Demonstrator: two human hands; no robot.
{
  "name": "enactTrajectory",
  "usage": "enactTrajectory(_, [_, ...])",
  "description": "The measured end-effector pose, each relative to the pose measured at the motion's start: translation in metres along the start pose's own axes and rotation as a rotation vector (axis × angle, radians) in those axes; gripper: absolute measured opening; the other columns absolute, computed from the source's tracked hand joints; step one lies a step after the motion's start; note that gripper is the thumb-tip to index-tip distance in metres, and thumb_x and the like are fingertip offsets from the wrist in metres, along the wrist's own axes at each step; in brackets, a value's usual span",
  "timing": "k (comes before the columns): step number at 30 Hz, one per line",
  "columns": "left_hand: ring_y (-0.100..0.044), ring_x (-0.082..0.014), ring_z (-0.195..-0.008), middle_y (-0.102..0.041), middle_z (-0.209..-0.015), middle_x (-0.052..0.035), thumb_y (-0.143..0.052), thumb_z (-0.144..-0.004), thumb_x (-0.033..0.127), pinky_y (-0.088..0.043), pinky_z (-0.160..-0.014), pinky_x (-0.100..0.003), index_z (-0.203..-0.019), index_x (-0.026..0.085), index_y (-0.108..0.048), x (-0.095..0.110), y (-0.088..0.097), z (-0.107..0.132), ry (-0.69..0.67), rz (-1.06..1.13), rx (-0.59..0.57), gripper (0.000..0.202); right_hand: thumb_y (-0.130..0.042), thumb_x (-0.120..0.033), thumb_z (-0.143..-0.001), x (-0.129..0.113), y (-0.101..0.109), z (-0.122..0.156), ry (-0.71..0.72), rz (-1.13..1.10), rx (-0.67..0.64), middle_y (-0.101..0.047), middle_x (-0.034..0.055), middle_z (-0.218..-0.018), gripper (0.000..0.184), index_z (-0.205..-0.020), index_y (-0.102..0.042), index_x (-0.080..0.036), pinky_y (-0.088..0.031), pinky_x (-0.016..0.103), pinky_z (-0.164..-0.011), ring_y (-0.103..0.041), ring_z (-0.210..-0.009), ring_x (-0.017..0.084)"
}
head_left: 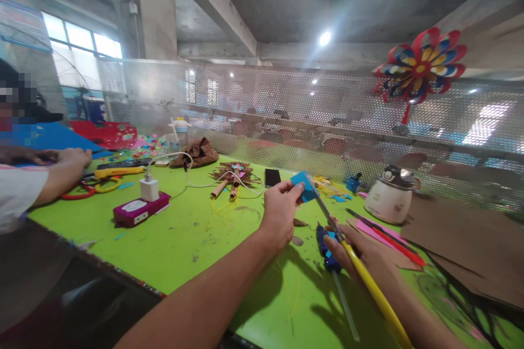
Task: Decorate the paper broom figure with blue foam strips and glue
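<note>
Paper (310,192), likely light and easily creased, is being edge-pinched by your left hand (281,204), your right hand (370,255) gripping scissors (357,263).

grey concrete ceiling (295,5) | lit lamp (325,38) | bright window (78,36) left | perforated panel (262,84) behind green table (180,245)

The blue paper (302,186) looks matt — the yellow-handled tool (357,263) smooth metal and plastic — the tabletop (176,253) smooth, faintly glossy.

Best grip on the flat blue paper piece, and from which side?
I'd pinch the blue paper piece by its left edge, from the left, as the left hand does: it's flat, and the yellow-handled metal scissors lie at its right edge.
</note>
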State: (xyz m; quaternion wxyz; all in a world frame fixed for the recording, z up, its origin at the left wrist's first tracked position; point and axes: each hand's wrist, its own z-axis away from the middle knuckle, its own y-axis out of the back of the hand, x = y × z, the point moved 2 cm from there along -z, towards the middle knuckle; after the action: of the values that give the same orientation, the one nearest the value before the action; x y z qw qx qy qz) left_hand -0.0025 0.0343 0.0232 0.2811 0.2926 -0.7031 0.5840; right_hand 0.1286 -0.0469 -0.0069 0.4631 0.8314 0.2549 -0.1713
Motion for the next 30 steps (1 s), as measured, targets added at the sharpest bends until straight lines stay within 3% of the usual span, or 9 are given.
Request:
enactTrajectory(18, [-0.06, -0.0129, -0.064, -0.062, -0.067, -0.0058, -0.066, -0.065, 0.01, -0.049, -0.067, -0.029, -0.061, 0.011, -0.057, 0.0022, 0.0008, -0.001, -0.014, 0.019, -0.028, 0.01, -0.044, -0.059, -0.078, 0.0028, -0.0013, 0.0002, -0.023, -0.027, -0.007, -0.064, 0.0028, -0.064, 0.05, -0.094, -0.067, -0.017, -0.045, 0.028, -0.053, -0.06, -0.058, 0.019])
enactTrajectory(25, [-0.058, -0.0106, -0.062, -0.062, -0.067, -0.0055, -0.067, -0.064, 0.011, -0.047, -0.07, -0.029, -0.059, 0.011, -0.057, 0.0, 0.002, -0.0012, -0.007, -0.015, -0.049, 0.011, -0.044, -0.059, -0.078, 0.0024, -0.0019, 0.0004, -0.053, -0.043, -0.029, -0.066, 0.0054, -0.073, 0.051, -0.096, -0.066, -0.017, -0.046, 0.032, -0.061, -0.061, -0.067, 0.022])
enactTrajectory(30, [-0.058, -0.0105, -0.062, -0.061, -0.066, -0.0052, -0.066, -0.064, 0.01, -0.046, -0.072, -0.03, -0.057, 0.011, -0.056, -0.0003, 0.0016, -0.0013, -0.003, -0.017, -0.06, 0.013, -0.043, -0.059, -0.078, 0.0022, -0.0012, 0.0003, -0.052, -0.038, -0.024, -0.066, 0.0049, -0.071, 0.052, -0.098, -0.066, -0.017, -0.045, 0.031, -0.058, -0.06, -0.064, 0.021])
